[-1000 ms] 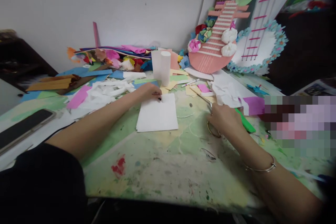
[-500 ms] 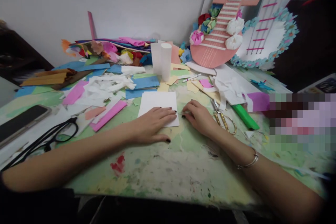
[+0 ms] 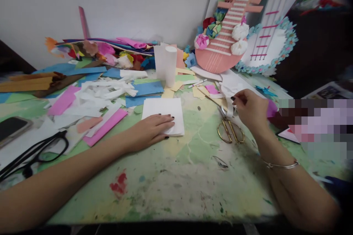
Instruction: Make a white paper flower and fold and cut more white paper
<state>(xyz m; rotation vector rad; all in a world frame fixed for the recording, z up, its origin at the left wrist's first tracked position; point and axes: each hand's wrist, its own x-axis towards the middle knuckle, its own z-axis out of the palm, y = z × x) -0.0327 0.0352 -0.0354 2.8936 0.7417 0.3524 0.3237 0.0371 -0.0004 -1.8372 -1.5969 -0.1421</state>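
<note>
My left hand (image 3: 154,126) lies flat, fingers stretched out, on a small stack of white paper sheets (image 3: 162,107). My right hand (image 3: 250,108) is raised at the right, thumb and fingertips pinched together beside crumpled white paper (image 3: 231,82). Whatever it pinches, if anything, is too small to make out. Just left of that wrist, gold-handled scissors (image 3: 231,132) rest on the table, handles toward me. Behind the stack stands a white paper roll (image 3: 171,67).
Paper scraps and white strips (image 3: 102,93) cover the left side, near black glasses (image 3: 52,150) and a phone (image 3: 13,130). Paper-flower instruments (image 3: 223,44) lean on the wall. A pen (image 3: 197,83) lies behind the stack. Another person, blurred out (image 3: 322,125), is at the right.
My right hand has left the stack's right edge and moved right and up, past the scissors, which now show more fully. My left hand stays on the paper. The view has shifted slightly.
</note>
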